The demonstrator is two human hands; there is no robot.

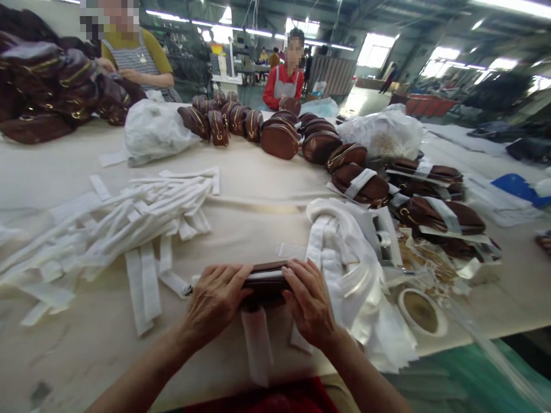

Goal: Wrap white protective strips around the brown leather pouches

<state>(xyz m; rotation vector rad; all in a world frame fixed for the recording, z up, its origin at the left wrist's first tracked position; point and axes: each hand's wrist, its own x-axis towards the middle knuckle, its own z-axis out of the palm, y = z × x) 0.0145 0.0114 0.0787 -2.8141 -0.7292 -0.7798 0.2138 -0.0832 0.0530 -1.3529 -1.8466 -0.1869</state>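
We cannot see the underside of the brown bag (266, 281); our fingertips partly hide its edges.

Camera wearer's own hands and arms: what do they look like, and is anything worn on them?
The left hand and right hand are ungloved, with no watch or bracelet visible. No sleeve shows on either forearm. Dark red cloth shows at the bottom edge, perhaps clothing.

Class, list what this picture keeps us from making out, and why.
In the head view:
Held bag: ends covered by the left hand and right hand.
Bag pile: cut off by the left edge.
White plastic bag: contents hidden by cloudy plastic.
Distant people: too small, blurred.
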